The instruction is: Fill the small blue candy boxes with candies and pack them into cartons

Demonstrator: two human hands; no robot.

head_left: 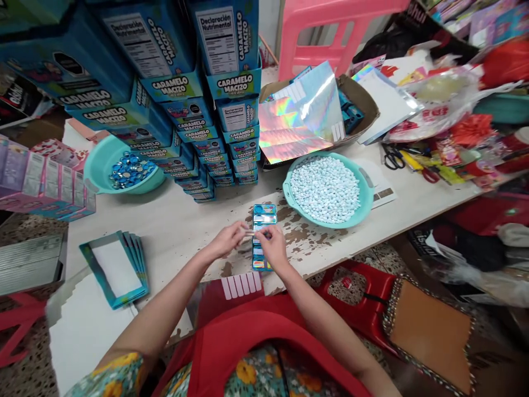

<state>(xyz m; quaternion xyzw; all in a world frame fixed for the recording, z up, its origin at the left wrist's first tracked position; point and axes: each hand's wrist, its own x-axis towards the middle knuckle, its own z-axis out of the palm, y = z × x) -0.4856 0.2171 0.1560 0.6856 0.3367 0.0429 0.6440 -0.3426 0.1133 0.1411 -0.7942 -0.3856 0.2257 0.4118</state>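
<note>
My left hand [228, 240] and my right hand [273, 246] meet at the fingertips, both closed in a pinch. A small pale, thin piece [249, 232] shows between them, too small and blurred to name. Right below lies a narrow blue box [265, 209] with shiny silvery and colored items in a row; my right hand covers part of it. To the right of my hands stands a turquoise bowl [288, 190] full of small pale candies [324, 190]. Another turquoise bowl [93, 165] at the left holds round blue shiny pieces [130, 170].
Tall stacks of blue candy boxes [233, 82] rise at the back left. Nested blue box frames [115, 270] lie at the left over white sheets [86, 331]. A holographic sheet [297, 116] rests on a carton. Scissors [393, 157] and packets crowd the right; a red chair [355, 292] stands below.
</note>
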